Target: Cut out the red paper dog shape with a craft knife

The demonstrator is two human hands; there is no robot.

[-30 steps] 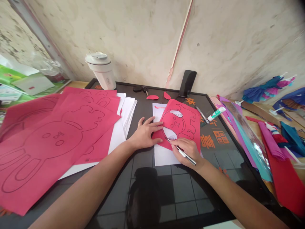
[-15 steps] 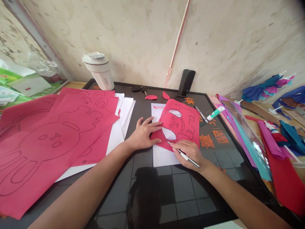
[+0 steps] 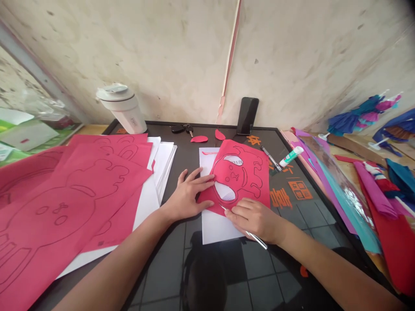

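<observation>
A small red paper sheet (image 3: 251, 177) with a drawn animal outline lies on white paper (image 3: 214, 231), and two openings in it show the white below. My left hand (image 3: 189, 194) rests with fingers spread, its fingertips pressing the sheet's left edge. Between the fingers of my right hand (image 3: 257, 219) is a slim silver craft knife (image 3: 258, 241). Its thin tip touches the red sheet just below the larger opening, near the drawn line. Part of the handle is hidden by the hand.
Large red drawn sheets (image 3: 106, 194) overlap white papers at left. Behind stand a white cup (image 3: 125, 112) and a phone (image 3: 248, 115) near keys (image 3: 181, 128) and red scraps (image 3: 199, 139). A pen (image 3: 271, 159), glue stick (image 3: 291, 156) and coloured papers (image 3: 337, 194) lie right.
The view has shifted slightly. My right hand has moved a little toward me and left, bringing the knife tip along the outline below the larger opening. My left hand still presses the sheet.
</observation>
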